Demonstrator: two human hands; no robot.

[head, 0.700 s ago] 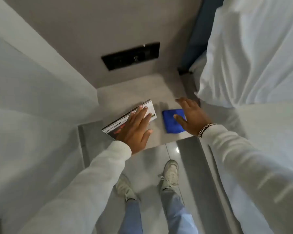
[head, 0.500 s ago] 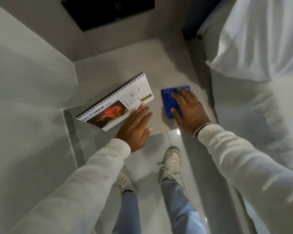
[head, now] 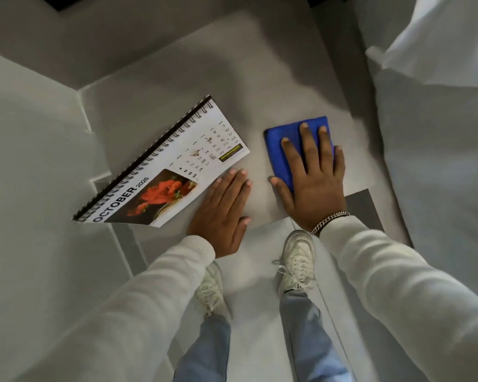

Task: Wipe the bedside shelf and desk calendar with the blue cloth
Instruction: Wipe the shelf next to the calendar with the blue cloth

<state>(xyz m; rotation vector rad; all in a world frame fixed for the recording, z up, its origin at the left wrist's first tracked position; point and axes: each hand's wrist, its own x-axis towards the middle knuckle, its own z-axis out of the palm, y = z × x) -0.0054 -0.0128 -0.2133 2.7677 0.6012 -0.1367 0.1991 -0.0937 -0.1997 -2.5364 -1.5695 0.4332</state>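
Observation:
A spiral-bound desk calendar [head: 163, 164], showing October with a red flower picture, stands slanted on the left part of the grey bedside shelf [head: 193, 78]. My left hand [head: 222, 210] lies flat at the shelf's front edge, fingertips beside the calendar's lower right edge, holding nothing. A folded blue cloth [head: 282, 142] lies on the shelf to the right. My right hand [head: 313, 177] presses flat on top of the cloth with fingers spread, covering most of it.
A white bed [head: 439, 133] with a pillow [head: 447, 31] borders the shelf on the right. A grey wall [head: 31, 133] closes the left side. Below the shelf's front edge are my white shoes [head: 297, 260] on a glossy floor.
My right hand has slid fully onto the blue cloth. My left hand has come off the calendar to the shelf's front edge. The camera has tilted downward and nearer.

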